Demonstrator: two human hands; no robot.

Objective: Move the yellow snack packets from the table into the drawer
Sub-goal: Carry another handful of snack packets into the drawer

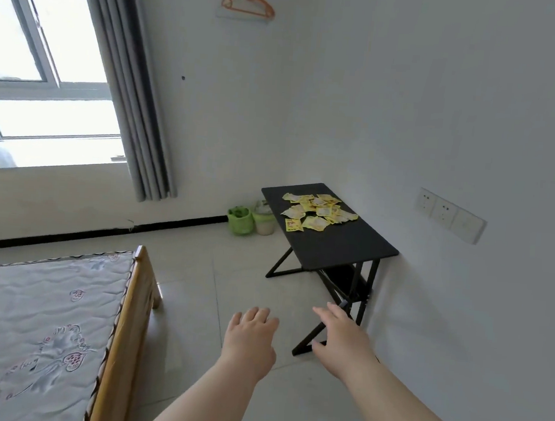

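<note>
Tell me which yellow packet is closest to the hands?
The packet at the pile's near-left corner, by the table edge. It lies flat a little apart from the heap, brighter yellow than the rest. Both hands, left hand and right hand, are empty.

Count from where I stand: one black table [349,249] against the wall. Yellow snack packets [319,210] heaped on its far end, overlapping; too jumbled for an exact tally, more than a dozen, with one packet [293,225] lying slightly apart at the near edge. Two small bins on the floor beside the table: one green [239,221], one pale [263,221]. One orange hanger [248,3] on the wall. One bed [44,334]. One grey curtain [130,82]. Two bare hands in view, left [250,339] and right [342,340], both spread and empty
</note>
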